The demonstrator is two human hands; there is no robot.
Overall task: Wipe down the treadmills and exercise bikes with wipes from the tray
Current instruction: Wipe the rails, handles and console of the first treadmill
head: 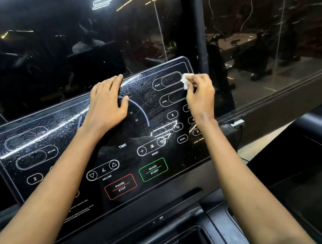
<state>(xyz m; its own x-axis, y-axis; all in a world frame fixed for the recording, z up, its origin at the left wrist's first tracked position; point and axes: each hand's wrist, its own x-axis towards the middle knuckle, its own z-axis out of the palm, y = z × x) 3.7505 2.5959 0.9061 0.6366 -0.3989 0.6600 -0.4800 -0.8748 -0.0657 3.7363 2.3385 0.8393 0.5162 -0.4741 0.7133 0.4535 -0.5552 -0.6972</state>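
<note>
Wipe (pixel 185 80): sitting bunched at the upper right corner of the panel (pixel 181 157), beside the PULSE field (pixel 167 82).
Right hand (pixel 200 94): pinching the wipe in curled fingertips, probably pressing a small wad into that corner.
Left hand (pixel 107 101): lying spread flat on the dial (pixel 135 115), seemingly bracing the tilted panel.
Panel: glistening with wet beads across its upper half, so wiping is looking unfinished.

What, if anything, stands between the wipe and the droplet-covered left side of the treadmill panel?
The left hand rests flat on the middle of the panel, between the wipe pinched by the right hand at the upper right and the droplets on the left. Nothing else visible intervenes.
</note>
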